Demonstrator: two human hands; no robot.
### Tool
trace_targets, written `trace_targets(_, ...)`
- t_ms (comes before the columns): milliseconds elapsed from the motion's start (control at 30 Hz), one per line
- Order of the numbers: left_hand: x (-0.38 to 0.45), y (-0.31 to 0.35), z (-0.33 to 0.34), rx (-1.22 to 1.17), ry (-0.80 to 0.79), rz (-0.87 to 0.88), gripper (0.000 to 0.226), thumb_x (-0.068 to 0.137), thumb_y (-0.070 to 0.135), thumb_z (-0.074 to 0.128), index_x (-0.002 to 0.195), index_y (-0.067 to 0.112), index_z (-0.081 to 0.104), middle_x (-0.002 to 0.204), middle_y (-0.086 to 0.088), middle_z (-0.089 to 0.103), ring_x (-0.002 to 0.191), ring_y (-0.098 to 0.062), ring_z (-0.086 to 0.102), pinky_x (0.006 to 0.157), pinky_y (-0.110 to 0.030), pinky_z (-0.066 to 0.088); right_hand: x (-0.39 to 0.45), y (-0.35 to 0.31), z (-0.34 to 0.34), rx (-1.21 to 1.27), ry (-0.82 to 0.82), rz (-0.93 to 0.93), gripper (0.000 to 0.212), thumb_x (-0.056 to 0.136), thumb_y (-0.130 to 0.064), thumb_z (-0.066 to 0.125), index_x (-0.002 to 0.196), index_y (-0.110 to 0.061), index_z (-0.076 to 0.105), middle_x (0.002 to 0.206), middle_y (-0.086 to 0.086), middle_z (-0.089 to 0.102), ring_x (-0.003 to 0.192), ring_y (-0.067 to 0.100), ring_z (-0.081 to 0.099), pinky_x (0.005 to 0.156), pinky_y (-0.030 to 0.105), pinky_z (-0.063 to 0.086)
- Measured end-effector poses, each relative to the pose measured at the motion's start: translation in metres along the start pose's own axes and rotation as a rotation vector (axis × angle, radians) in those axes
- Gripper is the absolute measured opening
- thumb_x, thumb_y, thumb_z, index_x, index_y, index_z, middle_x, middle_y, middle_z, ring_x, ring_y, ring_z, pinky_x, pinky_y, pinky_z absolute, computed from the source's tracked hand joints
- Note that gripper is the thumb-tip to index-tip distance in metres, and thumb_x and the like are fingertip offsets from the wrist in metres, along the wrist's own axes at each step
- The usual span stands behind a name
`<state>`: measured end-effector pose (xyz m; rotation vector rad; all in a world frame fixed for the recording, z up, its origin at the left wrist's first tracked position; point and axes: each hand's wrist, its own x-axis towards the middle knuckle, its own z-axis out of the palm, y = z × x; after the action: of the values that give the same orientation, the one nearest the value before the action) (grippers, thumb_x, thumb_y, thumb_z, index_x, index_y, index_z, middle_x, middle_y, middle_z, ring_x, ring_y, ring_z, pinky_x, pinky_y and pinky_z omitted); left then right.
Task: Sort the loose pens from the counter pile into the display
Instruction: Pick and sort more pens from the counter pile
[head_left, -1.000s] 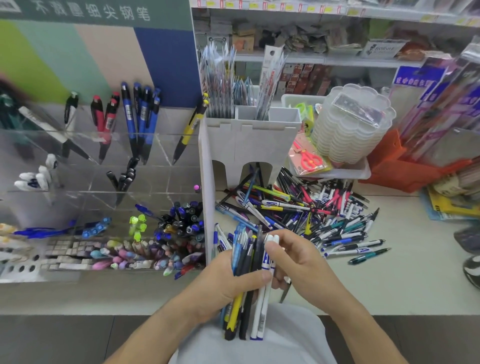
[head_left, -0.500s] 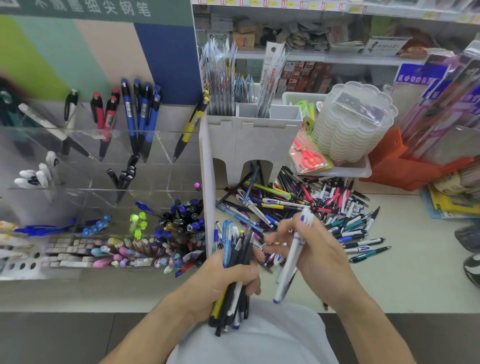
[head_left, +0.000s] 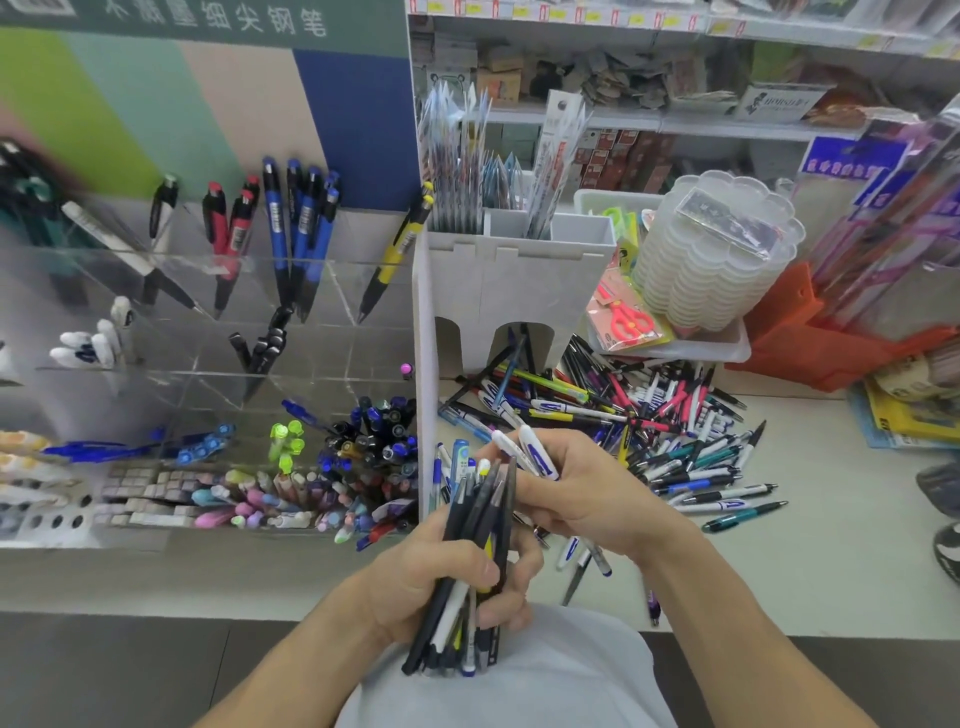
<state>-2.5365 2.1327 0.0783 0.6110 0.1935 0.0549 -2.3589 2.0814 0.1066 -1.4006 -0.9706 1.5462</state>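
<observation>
At a stationery shop counter, a person's left hand (head_left: 447, 577) is clenched around a thick upright bundle of mostly black and grey pens (head_left: 475, 566), thumb across the front, while the right hand (head_left: 587, 499) grasps two white pens with blue lettering (head_left: 535, 454) just beside the bundle's upper ends. The sprawling pile of loose mixed-colour ballpoint pens (head_left: 649, 426) lies on the pale counter (head_left: 779, 571) behind and to the right of both hands, with a few strays directly under the right wrist. The clear acrylic tiered display (head_left: 218, 384), its compartments already part-filled with blue, red, black and pastel pens, stands to the left, and a white slotted divider box (head_left: 519, 280) sits between it and the pile. The bundle looks to be the chief risk: it is wide for one hand, the lower ends splay unevenly below the fist, and any loosening while the right hand works could likely let pens slide out onto the person's lap or the floor. The white pair, held near their middles, could cross or snag on the bundle's tips as they are drawn apart. Carrying pens left past the divider box may also knock pens standing in the nearest compartment. Misfiling is possible too, since several types look alike at a glance.
</observation>
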Motion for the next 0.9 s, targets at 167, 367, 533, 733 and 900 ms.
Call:
trace_targets(167,0.004,-0.005,0.0,0.003,0.124,0.032,0.029,0.075,-0.001,0.058,0.103,-0.002,0.053,0.088,-0.018,0.055,0.068,-0.027,0.056,0.07,-0.042,0.054,0.001,0.009,-0.004,0.029,0.009,0.034,0.049,0.097,-0.046,0.063,0.103,0.001,0.051,0.075,0.023,0.046,0.065,0.032,0.034,0.058,0.039,0.024)
trace_targets(367,0.003,-0.01,-0.003,0.18,0.332,0.041,0.016,0.082,-0.001,0.065,0.097,-0.001,0.059,0.084,-0.019,0.059,0.061,-0.028,0.058,0.069,-0.041,0.053,-0.004,0.008,-0.012,0.351,0.431,-0.092,0.039,0.106,-0.028,0.044,0.098,0.004,0.063,0.056,0.006,0.029,0.043,0.014,0.014,0.038,0.023,0.017)
trace_targets(533,0.004,-0.009,-0.003,0.286,0.396,-0.053,0.033,0.086,0.019,0.071,0.103,-0.003,0.053,0.071,-0.013,0.063,0.061,-0.028,0.057,0.061,-0.034,0.05,-0.01,0.006,-0.037,0.396,0.764,-0.207,0.025,0.108,-0.032,0.043,0.1,-0.019,0.062,0.066,-0.008,0.053,0.051,0.008,0.037,0.049,0.024,0.032)
trace_targets(733,0.005,-0.007,-0.003,0.288,0.34,-0.068,0.016,0.088,0.019,0.071,0.094,0.009,0.059,0.066,-0.019,0.054,0.056,-0.026,0.048,0.058,-0.034,0.044,-0.01,0.003,-0.026,0.22,0.364,-0.03,0.036,0.095,-0.039,0.06,0.089,-0.004,0.054,0.057,0.003,0.031,0.041,0.015,0.028,0.037,0.026,0.035)
trace_targets(900,0.008,-0.004,0.002,0.306,0.285,-0.122,0.048,0.083,0.024,0.076,0.112,-0.002,0.047,0.078,-0.02,0.051,0.06,-0.027,0.05,0.054,-0.031,0.046,0.004,-0.015,-0.029,-0.12,0.115,0.154,0.019,0.093,-0.025,0.072,0.106,-0.011,0.073,0.061,0.007,0.045,0.043,0.013,0.029,0.04,0.023,0.026)
